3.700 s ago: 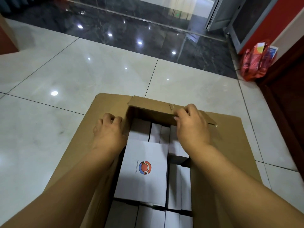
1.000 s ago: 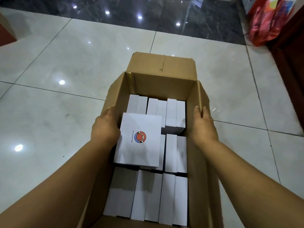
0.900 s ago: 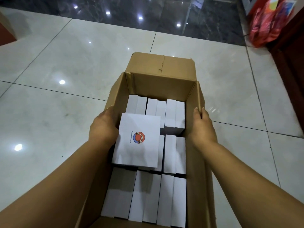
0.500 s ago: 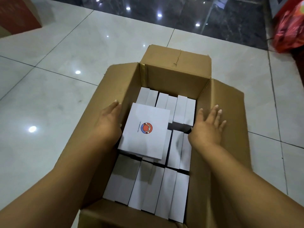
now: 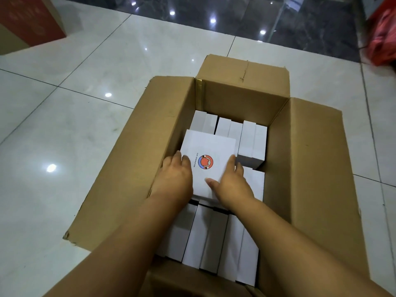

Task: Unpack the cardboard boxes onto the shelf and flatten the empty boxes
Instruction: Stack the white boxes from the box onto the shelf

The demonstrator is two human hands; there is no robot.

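My left hand (image 5: 175, 179) lies at the left edge of the flat white box (image 5: 211, 166) that sits on top of the others, fingers laid against its side and top, and whether they curl under the edge I cannot tell. My right hand (image 5: 230, 185) holds the same box from the right, thumb pressed on its top face near the lower middle and fingers wrapped over its right edge. This box, in the centre of the frame, bears a round red and blue logo (image 5: 205, 162) with a line of small print beside it. It rests on rows of plain white boxes (image 5: 216, 239) standing on edge and packed tightly inside the open cardboard box (image 5: 242, 99). One upright pair at the upper right of the pack stands higher than its neighbours. The carton's flaps are folded outward, the left flap (image 5: 132, 159) and the right flap (image 5: 321, 168) lying wide over the glossy white tile floor (image 5: 64, 125). At the upper left of the frame stands a red box (image 5: 27, 20), and at the upper right edge a red plastic bag (image 5: 383, 43) lies blurred beside the dark polished floor (image 5: 257, 16).
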